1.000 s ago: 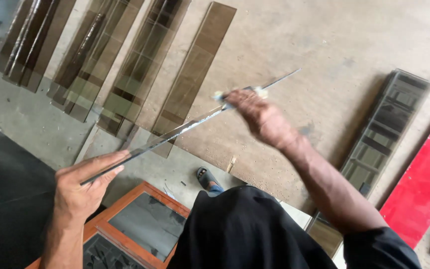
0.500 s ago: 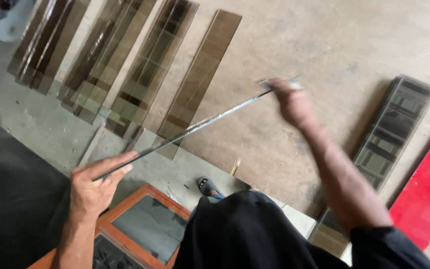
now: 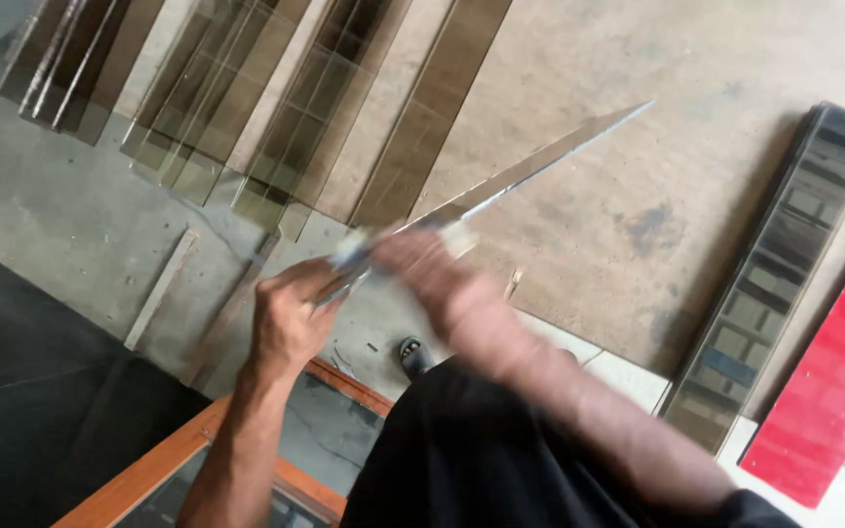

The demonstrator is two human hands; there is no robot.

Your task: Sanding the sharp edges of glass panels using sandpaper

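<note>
Both hands now meet: our left hand [image 3: 286, 323] grips the glass strip [image 3: 530, 171]; our right hand [image 3: 432, 269], blurred and of uncertain grip, has slid down from its tip.

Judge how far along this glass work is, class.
Done, seemingly: tinted glass strips lie fanned on the floor. In hand: the left hand holds one long glass strip edge-up while the blurred right hand rubs along it. Left, perhaps: the dark stack beside the red board.
</note>
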